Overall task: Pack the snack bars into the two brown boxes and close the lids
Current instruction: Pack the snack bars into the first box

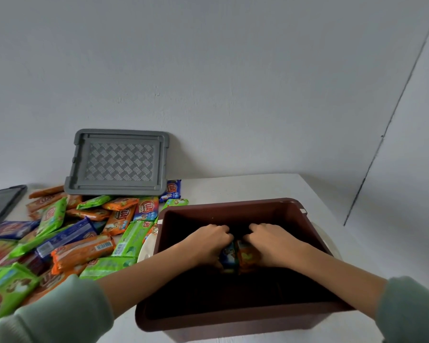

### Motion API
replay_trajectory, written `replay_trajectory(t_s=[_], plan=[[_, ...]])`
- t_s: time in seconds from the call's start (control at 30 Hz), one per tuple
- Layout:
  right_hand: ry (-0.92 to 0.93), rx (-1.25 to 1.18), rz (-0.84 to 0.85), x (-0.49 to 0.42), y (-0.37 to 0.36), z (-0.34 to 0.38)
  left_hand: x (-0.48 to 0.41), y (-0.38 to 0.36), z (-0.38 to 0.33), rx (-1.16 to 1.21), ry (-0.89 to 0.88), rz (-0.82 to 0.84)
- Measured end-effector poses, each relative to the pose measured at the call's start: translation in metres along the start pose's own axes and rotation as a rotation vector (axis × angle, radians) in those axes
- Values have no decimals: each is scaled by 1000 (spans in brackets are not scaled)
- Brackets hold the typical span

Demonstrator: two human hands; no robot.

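Observation:
A brown plastic box stands open on the white table right in front of me. Both of my hands reach down inside it. My left hand grips a blue-wrapped snack bar and my right hand grips an orange-wrapped snack bar; the two bars stand side by side between my hands. The box's bottom is dark and hard to read. A heap of several snack bars in green, orange and blue wrappers lies on the table to the left of the box.
A grey lid leans against the wall behind the heap. A dark flat object lies at the far left edge. White handles stick out at the box's sides. Bare table surface shows behind the box.

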State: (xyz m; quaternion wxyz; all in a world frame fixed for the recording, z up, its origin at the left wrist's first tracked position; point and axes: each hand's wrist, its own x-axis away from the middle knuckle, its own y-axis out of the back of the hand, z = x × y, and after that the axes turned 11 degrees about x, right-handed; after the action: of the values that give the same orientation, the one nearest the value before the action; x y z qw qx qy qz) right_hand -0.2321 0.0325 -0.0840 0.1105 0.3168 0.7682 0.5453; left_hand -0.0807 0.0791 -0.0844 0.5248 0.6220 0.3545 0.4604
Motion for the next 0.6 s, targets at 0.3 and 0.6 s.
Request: replay_trajectory(t_s=[0.3,0.6], plan=[[20,-111,8,2,7,-9,9,6,12,80,-61,37],[13,-428,-354,-15,67,-39,26,64,53,722,54,-568]])
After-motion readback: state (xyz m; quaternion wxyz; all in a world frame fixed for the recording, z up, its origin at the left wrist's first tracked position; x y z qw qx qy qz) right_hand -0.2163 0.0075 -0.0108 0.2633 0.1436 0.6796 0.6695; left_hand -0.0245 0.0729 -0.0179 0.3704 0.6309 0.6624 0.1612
